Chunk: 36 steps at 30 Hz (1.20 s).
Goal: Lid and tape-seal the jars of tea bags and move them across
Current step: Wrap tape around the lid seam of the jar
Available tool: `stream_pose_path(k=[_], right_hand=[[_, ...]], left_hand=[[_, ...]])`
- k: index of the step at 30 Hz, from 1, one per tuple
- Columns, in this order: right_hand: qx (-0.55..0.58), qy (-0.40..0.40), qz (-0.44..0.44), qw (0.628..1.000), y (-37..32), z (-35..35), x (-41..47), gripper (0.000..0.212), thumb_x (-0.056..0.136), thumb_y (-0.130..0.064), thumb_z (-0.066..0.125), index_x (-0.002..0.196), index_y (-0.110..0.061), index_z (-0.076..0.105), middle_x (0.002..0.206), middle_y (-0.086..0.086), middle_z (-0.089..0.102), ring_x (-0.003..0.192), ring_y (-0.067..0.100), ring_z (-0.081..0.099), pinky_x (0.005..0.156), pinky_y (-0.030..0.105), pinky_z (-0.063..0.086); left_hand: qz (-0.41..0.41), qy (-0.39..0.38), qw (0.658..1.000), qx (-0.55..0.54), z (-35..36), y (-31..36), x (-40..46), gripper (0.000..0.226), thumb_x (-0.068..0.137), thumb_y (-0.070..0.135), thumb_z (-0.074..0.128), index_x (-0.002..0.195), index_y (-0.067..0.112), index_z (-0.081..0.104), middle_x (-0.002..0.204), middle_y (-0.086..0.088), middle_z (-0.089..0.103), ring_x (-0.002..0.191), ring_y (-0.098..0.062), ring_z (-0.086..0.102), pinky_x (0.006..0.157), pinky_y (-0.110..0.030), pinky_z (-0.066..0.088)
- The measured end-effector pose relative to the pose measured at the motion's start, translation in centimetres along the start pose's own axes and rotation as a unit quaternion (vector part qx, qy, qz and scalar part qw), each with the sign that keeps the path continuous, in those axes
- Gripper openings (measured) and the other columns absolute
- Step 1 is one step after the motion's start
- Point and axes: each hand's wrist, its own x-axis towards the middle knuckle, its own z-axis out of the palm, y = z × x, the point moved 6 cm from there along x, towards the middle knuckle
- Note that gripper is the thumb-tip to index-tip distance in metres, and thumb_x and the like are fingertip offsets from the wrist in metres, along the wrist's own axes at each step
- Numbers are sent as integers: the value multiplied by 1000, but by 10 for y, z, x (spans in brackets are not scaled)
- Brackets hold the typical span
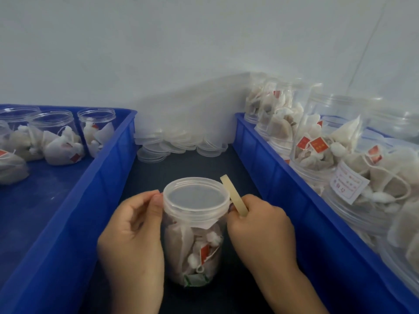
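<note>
Jar (195, 234) on the dark strip between the bins, lid (195, 197) on, left hand (131, 232) steadying its rim, right hand (260, 225) pinching tape (233, 194) at the lid edge — sealing under way; unlidded jars (54, 137) wait left — sealed jars (335, 150) right.
</note>
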Motion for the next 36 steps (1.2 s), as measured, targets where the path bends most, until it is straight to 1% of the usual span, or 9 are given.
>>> stream_pose_path(k=[5,11,14,18,22,25,30,33,36], right_hand=[[2,-3,0,1000,-3,0,-1,20,85,-34,48,69,-22,51,62,-3,55,56,13,52,50,29,38],[-11,6,15,1000,-2,0,-2,19,85,-31,47,69,-22,52,63,-2,55,60,16,53,58,37,49],[-12,17,19,1000,-1,0,-1,16,86,-34,47,78,-24,55,65,-3,56,61,15,54,60,37,51],[-40,-5,5,999,-5,3,-4,28,82,-46,42,92,-24,57,67,-4,56,62,14,54,59,35,51],[42,-92,-18,995,-11,11,-8,67,58,-63,36,115,-33,53,81,-5,62,73,14,60,68,37,55],[126,-174,-39,976,-18,23,-10,76,64,-54,53,136,-39,33,103,-10,62,88,9,62,75,36,56],[96,-27,-133,986,-23,-2,-5,33,75,-58,46,103,-62,29,92,-27,54,81,-2,57,69,25,51],[7,127,-261,957,-26,-25,-7,32,81,-40,62,113,-36,60,92,-17,63,75,6,61,59,28,53],[-20,161,-274,948,-23,-25,-7,33,84,-33,62,114,-20,67,87,-5,68,68,12,61,51,32,53]], left_hand=[[-4,62,997,-40,-4,-2,-3,33,81,8,70,87,34,52,76,12,68,70,7,64,64,-6,49],[209,65,966,136,-1,23,-23,19,95,19,52,107,15,66,99,11,59,90,-9,57,81,-3,38],[119,-17,988,100,12,15,-30,43,89,54,34,130,40,40,120,26,46,111,8,46,88,-8,34],[41,-119,986,107,27,2,-30,96,59,82,55,138,57,6,127,46,19,104,40,17,79,7,25],[-18,-112,992,59,22,-13,-17,108,48,82,63,142,53,18,142,27,36,120,12,38,89,-13,33],[-56,-94,994,-19,16,-18,-9,112,44,78,68,143,47,27,135,19,51,117,0,53,87,-21,43],[-80,-80,993,-46,8,-19,4,114,35,68,68,141,35,40,90,30,67,82,12,64,60,-11,52],[-85,-99,990,-50,9,-17,9,110,36,63,68,139,31,44,78,45,59,79,21,59,52,0,42],[-89,-109,988,-65,10,-17,9,111,34,59,69,139,30,44,74,45,58,77,21,59,51,0,42]])
